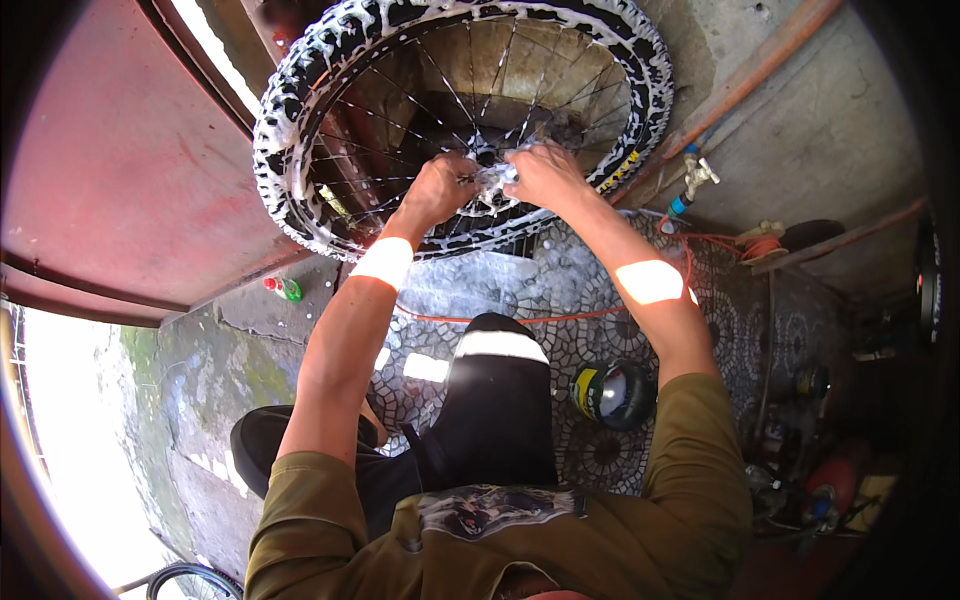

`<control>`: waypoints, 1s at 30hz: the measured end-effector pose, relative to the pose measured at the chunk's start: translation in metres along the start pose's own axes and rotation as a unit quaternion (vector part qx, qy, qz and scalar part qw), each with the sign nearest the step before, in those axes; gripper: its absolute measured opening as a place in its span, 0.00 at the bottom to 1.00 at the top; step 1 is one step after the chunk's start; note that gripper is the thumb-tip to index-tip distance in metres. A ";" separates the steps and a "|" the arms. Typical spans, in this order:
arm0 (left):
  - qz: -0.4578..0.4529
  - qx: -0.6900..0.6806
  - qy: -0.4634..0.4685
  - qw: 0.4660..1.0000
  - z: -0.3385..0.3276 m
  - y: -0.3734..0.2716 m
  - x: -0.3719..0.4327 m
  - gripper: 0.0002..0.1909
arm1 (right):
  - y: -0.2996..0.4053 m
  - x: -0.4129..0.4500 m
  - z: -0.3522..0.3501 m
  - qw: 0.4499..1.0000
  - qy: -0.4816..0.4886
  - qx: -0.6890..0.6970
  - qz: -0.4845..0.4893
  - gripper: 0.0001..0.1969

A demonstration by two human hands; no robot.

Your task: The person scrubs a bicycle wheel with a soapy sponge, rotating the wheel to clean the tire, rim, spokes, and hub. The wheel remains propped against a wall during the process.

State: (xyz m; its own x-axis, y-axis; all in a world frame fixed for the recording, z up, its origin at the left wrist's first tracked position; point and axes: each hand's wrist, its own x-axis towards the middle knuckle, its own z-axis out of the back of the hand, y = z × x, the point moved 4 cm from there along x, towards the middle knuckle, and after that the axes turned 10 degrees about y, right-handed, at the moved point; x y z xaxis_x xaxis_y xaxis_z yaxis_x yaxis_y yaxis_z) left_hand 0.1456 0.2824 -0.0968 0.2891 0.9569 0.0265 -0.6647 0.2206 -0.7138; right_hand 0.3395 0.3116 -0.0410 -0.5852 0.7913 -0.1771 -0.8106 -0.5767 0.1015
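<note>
A bicycle wheel (279, 132) with a knobby black tyre stands before me, tilted, its tread and spokes streaked with white soap foam. Both hands meet at its hub (487, 156). Between them is a whitish, foam-covered cloth (495, 178), pressed against the disc rotor (491, 202) side of the hub. My left hand (444, 186) pinches the cloth's left end, its fingertips partly hidden. From the right, my right hand (546, 174) grips the other end with curled fingers. Foam hides much of the hub and the cloth's exact shape.
A water tap (697, 176) and an orange hose (517, 320) are to the right, with a hose reel (761, 244). A cut-open container (615, 395) stands by my knee. A green bottle (283, 289) lies left, near a red metal panel (135, 165). Pebble-pattern tiles look wet.
</note>
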 end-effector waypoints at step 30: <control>0.102 0.127 0.146 0.976 -0.002 -0.006 0.009 0.38 | -0.057 0.019 -0.040 0.939 -0.001 0.339 0.051 0.18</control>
State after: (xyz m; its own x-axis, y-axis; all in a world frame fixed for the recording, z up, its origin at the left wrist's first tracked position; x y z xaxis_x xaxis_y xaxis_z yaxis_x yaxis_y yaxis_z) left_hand 0.1534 0.2894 -0.0942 0.2932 0.8991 -0.3250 -0.8671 0.1068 -0.4866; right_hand 0.3753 0.3510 -0.0890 -0.6607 0.7391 -0.1311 -0.5775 -0.3889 0.7178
